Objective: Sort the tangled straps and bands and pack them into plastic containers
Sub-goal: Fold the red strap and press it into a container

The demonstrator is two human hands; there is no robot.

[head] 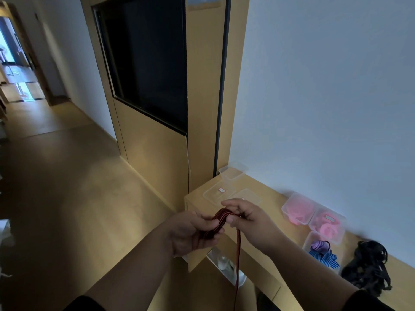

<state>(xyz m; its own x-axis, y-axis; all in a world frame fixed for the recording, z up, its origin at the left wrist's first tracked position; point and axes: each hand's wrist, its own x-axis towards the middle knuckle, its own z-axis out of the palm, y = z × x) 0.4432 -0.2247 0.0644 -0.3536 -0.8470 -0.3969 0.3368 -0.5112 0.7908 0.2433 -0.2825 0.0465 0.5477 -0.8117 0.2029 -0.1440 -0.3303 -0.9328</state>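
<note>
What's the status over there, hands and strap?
Both hands, left and right, grip the red-and-black strap, folding loops. Loose tail hangs down. Nothing in the way.

the red-and-black strap (238,254) hangs down and runs off the bottom edge of the frame, its end unseen. the black tangle (368,268) at lower right is too dark to tell single bands apart. both forearms are cut by the bottom edge. the small label (221,190) on a clear lid is unreadable.
</note>
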